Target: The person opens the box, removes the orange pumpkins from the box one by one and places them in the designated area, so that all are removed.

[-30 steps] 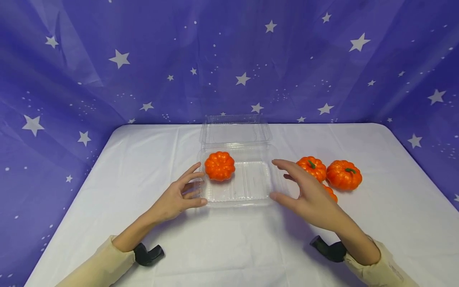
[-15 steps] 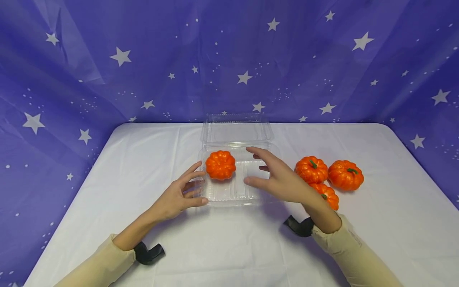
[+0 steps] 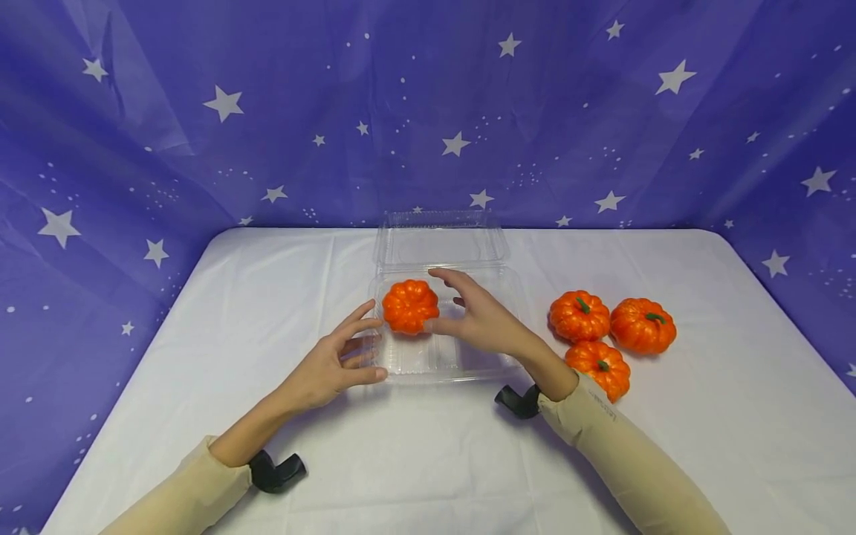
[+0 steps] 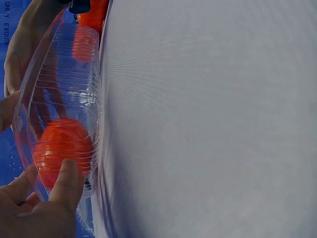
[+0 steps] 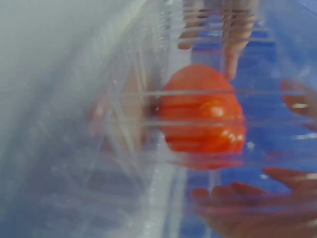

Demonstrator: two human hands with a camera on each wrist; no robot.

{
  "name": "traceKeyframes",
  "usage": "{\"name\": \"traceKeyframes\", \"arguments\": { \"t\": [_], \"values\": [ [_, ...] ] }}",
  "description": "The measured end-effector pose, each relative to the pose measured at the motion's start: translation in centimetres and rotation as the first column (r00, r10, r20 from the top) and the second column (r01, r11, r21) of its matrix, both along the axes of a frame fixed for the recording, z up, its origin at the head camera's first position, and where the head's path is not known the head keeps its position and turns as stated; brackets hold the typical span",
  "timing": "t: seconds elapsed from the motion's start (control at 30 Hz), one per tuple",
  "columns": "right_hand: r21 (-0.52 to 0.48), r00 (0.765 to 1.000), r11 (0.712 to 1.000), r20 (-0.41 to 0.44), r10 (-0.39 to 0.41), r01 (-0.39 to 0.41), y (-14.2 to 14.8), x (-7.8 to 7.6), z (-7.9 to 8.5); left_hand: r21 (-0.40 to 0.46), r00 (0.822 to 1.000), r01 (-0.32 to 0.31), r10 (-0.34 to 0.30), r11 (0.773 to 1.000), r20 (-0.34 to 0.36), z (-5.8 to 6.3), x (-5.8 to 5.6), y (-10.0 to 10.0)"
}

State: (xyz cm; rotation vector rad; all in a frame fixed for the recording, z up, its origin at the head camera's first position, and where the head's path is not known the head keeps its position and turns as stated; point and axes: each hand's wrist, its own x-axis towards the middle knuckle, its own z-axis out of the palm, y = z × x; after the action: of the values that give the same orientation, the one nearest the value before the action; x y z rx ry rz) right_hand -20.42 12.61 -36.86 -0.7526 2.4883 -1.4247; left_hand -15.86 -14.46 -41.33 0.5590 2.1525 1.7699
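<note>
An orange toy pumpkin (image 3: 406,306) sits stem-down at the left side of a clear plastic clamshell box (image 3: 414,362). The box's lid (image 3: 438,247) lies folded back behind the base. My left hand (image 3: 328,368) rests at the box's left side with fingers spread; in the left wrist view, its thumb (image 4: 67,186) touches the ribbed front wall. Over the base, my right hand (image 3: 483,321) has its thumb and fingers apart around the pumpkin's right side. The thumb tip overlaps the pumpkin in the head view.
To the right of the box, three more pumpkins with green stems stand close together: a back-left pumpkin (image 3: 579,316), a right pumpkin (image 3: 643,327) and a front pumpkin (image 3: 600,369). A blue star-patterned curtain (image 3: 428,111) hangs behind the white-covered table (image 3: 414,461).
My right hand has moved left from beside the box's right edge, across the base, to the pumpkin. The left hand, the box and the pumpkins have stayed in place.
</note>
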Motion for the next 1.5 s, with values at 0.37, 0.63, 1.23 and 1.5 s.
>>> {"name": "traceKeyframes", "arguments": {
  "t": [0.37,0.63,1.23,1.5],
  "values": [
    [-0.095,0.989,0.990,0.102,0.110,-0.100,-0.9,-0.8,-1.7,0.002,1.000,-0.003,0.003,1.000,-0.001,0.0,0.1,0.1],
    [-0.078,0.994,0.995,0.089,0.061,-0.054,-0.9,-0.8,-2.1,-0.014,1.000,-0.008,0.007,1.000,-0.010,0.1,0.1,0.2],
    [-0.047,0.996,0.996,-0.048,0.071,-0.074,-1.1,-0.9,-2.8,-0.033,0.999,-0.023,0.022,0.999,-0.026,0.1,0.0,0.3],
    [0.043,0.996,0.998,-0.075,0.043,-0.040,-1.2,-0.5,-2.8,-0.028,0.999,-0.022,0.022,0.999,-0.025,0.1,0.1,0.3]
  ]
}}
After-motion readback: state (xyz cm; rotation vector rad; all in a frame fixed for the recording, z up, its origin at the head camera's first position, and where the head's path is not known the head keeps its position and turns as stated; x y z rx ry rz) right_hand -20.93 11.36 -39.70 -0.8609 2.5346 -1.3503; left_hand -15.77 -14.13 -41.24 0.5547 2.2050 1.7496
